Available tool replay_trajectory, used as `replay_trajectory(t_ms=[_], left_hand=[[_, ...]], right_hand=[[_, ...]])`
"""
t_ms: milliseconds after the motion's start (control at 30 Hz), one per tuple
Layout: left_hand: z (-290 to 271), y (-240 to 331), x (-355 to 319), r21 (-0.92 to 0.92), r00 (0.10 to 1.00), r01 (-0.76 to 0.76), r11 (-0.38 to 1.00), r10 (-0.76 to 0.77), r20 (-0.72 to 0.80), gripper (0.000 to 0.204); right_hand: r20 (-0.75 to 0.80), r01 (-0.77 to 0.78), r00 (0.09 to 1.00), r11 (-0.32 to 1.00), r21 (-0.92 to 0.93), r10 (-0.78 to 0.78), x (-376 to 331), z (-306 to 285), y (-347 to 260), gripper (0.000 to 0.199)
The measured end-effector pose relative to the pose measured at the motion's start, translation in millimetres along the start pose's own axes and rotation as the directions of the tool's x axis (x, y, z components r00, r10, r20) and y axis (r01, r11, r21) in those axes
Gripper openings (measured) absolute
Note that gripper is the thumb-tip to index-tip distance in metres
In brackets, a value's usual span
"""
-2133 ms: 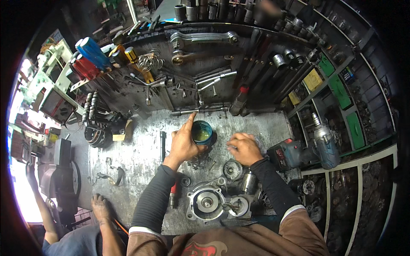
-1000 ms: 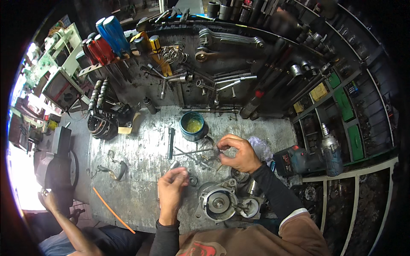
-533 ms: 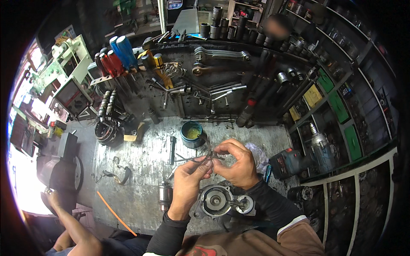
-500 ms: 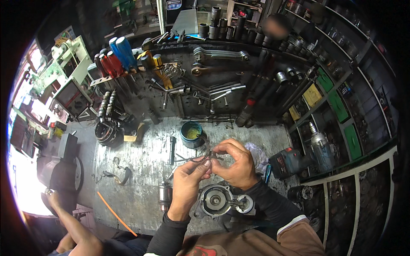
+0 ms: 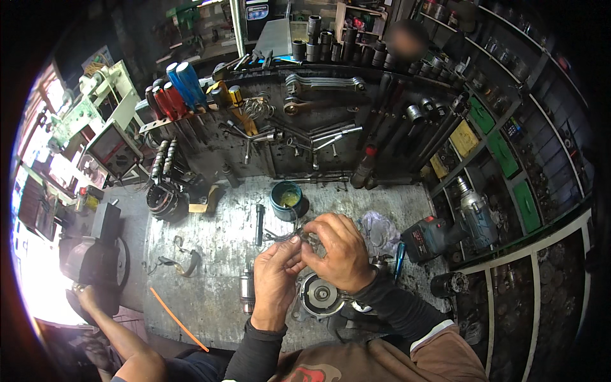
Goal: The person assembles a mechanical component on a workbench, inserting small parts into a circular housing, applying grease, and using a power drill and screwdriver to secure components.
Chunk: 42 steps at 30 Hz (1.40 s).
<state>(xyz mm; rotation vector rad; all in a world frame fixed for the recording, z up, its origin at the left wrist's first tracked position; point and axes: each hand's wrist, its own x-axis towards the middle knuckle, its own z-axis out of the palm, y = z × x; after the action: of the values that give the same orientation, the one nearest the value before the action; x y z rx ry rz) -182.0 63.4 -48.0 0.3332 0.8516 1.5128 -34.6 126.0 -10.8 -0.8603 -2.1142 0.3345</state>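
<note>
Over the middle of the workbench, both my hands meet at the fingertips around a small dark part with thin, wire-like strands (image 5: 275, 237); its exact kind is hard to make out. My left hand (image 5: 275, 274) pinches it from below with thumb and fingers. From the other side, my right hand (image 5: 340, 251) closes thumb and forefinger on the same part, partly covering it. Just beyond the fingertips stands a teal pot (image 5: 278, 210) with yellowish grease inside. Beneath my wrists lie a round metal housing (image 5: 321, 295) and a cylindrical metal part (image 5: 247, 291).
A black socket extension (image 5: 259, 224), a crumpled rag (image 5: 382, 230) and a cordless power tool (image 5: 423, 239) lie on the bench. An orange strip (image 5: 178, 319) is near the front edge. Wrenches (image 5: 324, 83) hang behind. At left, another person's hand (image 5: 84, 296) touches a dark machine.
My hands have shifted slightly left with the wire-like part. The right hand has turned over more, its back now covering more of the housing. The view has moved a little.
</note>
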Motion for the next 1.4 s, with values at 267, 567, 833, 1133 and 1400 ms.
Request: replay_trajectory(t_ms=[267,567,833,1133,1400], left_hand=[[-4,6,-2,0.057,0.998,0.021,0.998,-0.018,-0.053,0.015],[-5,7,0,0.027,0.997,-0.018,0.999,0.020,-0.079,0.055],[-5,5,0,-0.160,1.000,0.016,0.987,-0.018,-0.010,0.058],[-2,1,1,0.017,0.982,-0.178,0.984,0.179,-0.057,0.055],[-8,5,3,-0.047,0.985,-0.175,0.984,0.174,-0.024,0.057]], right_hand=[[0.192,-0.317,0.946,0.867,0.384,0.260,6,1,15,0.017],[0.409,-0.568,0.821,0.499,0.655,0.398,2,6,21,0.013],[0.368,-0.525,0.847,0.492,0.695,0.383,-1,7,21,0.014],[0.448,-0.644,0.759,0.444,0.623,0.472,-1,6,16,0.014],[0.229,-0.348,0.937,0.750,0.562,0.263,-8,11,12,0.024]])
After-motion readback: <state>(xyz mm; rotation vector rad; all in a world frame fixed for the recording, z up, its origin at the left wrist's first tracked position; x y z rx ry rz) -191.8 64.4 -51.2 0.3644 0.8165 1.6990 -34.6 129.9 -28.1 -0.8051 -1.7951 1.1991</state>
